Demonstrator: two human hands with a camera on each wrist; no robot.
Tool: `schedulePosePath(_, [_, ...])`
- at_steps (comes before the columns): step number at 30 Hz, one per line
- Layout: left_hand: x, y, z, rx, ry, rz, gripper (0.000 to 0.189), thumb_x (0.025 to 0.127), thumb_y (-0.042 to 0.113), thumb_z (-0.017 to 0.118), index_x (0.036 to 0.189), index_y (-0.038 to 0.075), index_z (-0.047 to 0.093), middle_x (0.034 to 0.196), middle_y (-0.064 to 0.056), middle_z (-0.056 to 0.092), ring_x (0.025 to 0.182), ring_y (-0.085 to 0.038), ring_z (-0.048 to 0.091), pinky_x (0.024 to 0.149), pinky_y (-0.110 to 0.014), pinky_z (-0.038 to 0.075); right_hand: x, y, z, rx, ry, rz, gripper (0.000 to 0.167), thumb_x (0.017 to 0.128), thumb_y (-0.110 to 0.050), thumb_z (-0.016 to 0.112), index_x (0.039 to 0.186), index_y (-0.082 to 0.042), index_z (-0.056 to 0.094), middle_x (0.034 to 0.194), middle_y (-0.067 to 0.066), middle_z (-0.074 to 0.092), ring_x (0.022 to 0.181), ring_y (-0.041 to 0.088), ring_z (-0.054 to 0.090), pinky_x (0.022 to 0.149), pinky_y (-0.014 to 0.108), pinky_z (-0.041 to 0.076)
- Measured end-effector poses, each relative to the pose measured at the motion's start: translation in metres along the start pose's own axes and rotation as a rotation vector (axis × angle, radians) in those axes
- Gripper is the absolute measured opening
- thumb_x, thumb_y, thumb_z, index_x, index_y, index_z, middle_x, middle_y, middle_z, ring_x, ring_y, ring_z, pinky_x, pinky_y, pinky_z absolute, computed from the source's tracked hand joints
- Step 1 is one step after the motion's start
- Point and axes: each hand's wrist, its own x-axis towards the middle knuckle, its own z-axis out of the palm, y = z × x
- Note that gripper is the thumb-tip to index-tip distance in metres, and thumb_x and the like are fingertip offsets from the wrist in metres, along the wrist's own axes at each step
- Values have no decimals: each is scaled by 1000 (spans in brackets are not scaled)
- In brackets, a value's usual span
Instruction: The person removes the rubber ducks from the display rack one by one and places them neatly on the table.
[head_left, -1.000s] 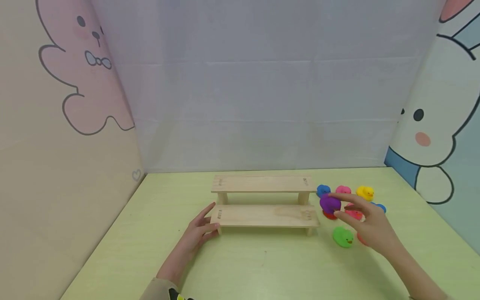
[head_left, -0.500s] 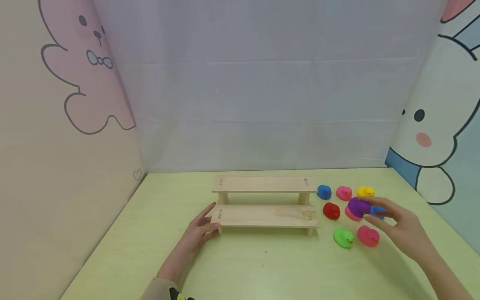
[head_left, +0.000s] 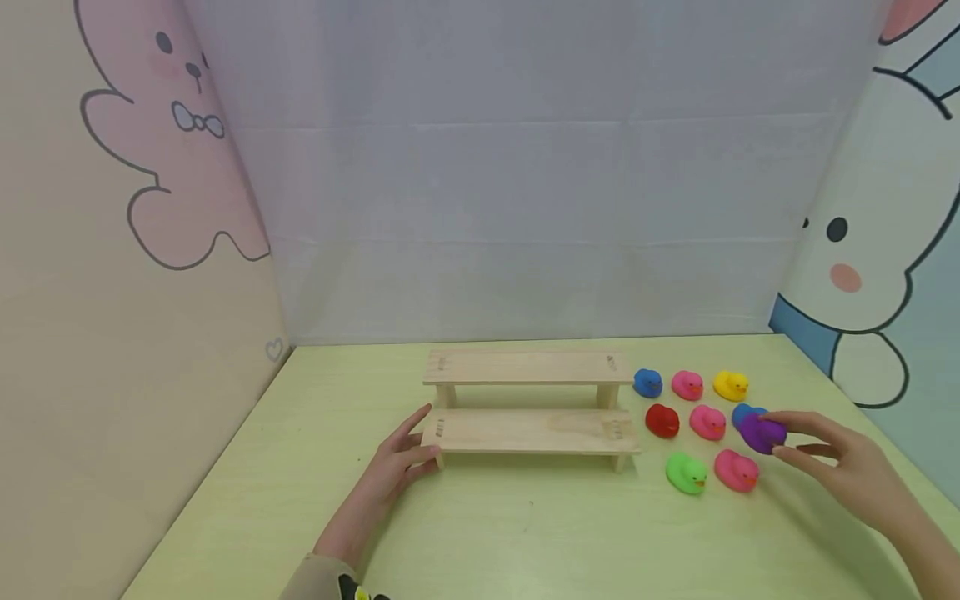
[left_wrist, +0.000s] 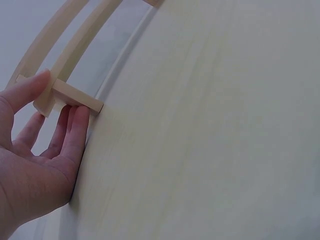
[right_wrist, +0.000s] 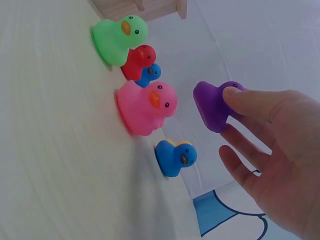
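My right hand [head_left: 855, 467] pinches a purple rubber duck [head_left: 762, 434] between thumb and fingertips. In the right wrist view the purple duck is raised off the table, above a blue duck [right_wrist: 175, 158] and a bright pink duck [right_wrist: 147, 106]. My left hand [head_left: 397, 458] holds the left end of a two-tier wooden shelf [head_left: 525, 431]. In the left wrist view its thumb lies on a board's edge and its fingers touch the shelf's leg [left_wrist: 77, 96]. Both tiers of the shelf are bare.
Right of the shelf, rubber ducks stand in loose rows, among them a red [head_left: 662, 421], a green [head_left: 686, 473] and a yellow one [head_left: 731, 385]. A pale curtain [head_left: 525, 208] hangs behind the light green table [head_left: 480, 533]. Walls with cartoon animals flank both sides.
My right hand has carried the purple duck rightward, from over the red duck past a pink one to the blue duck at the right. The left hand and shelf have stayed put.
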Motion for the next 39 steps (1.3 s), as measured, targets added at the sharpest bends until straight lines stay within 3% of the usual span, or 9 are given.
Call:
schedulePosePath(18, [0, 0, -1, -6, -17, 5, 73, 91, 9, 67, 154, 28, 35, 138, -21, 49, 106, -16, 64, 90, -26, 56, -9, 45, -7, -34, -153, 63, 37, 89, -15, 73, 120, 3, 63, 97, -47, 44, 87, -28, 43, 63, 16, 54])
schedulePosePath(29, [1, -1, 0, -17, -20, 7, 73, 91, 8, 67, 154, 27, 35, 140, -22, 48, 105, -16, 64, 89, -26, 56, -10, 57, -10, -59, -246, 75, 38, 89, -18, 73, 120, 2, 64, 100, -45, 46, 87, -27, 42, 65, 17, 54])
schedulePosePath(31, [1, -1, 0, -18, -18, 8, 73, 91, 8, 67, 154, 26, 35, 140, -22, 48, 105, -15, 64, 89, -25, 56, -10, 57, -11, -74, -251, 89, 39, 89, -18, 73, 121, 2, 64, 102, -32, 60, 86, -27, 41, 65, 17, 54])
schedulePosePath(33, [2, -1, 0, -18, -18, 8, 73, 91, 8, 67, 154, 26, 35, 141, -22, 47, 105, -16, 64, 88, -25, 56, -9, 56, -13, -86, -261, 110, 41, 90, -19, 72, 123, 3, 63, 110, -8, 70, 85, -28, 40, 65, 17, 53])
schedulePosePath(36, [2, -2, -1, -15, -22, 10, 73, 91, 9, 66, 154, 26, 34, 141, -22, 47, 106, -16, 63, 89, -25, 56, -7, 54, -14, -102, -281, 141, 43, 92, -20, 70, 126, 4, 61, 122, 26, 65, 84, -29, 37, 65, 16, 53])
schedulePosePath(39, [3, -2, -1, -15, -21, 12, 73, 91, 8, 66, 154, 26, 34, 141, -23, 47, 106, -16, 64, 89, -26, 56, -7, 53, -15, -105, -289, 155, 44, 92, -20, 69, 128, 5, 60, 125, 33, 60, 83, -28, 36, 65, 16, 52])
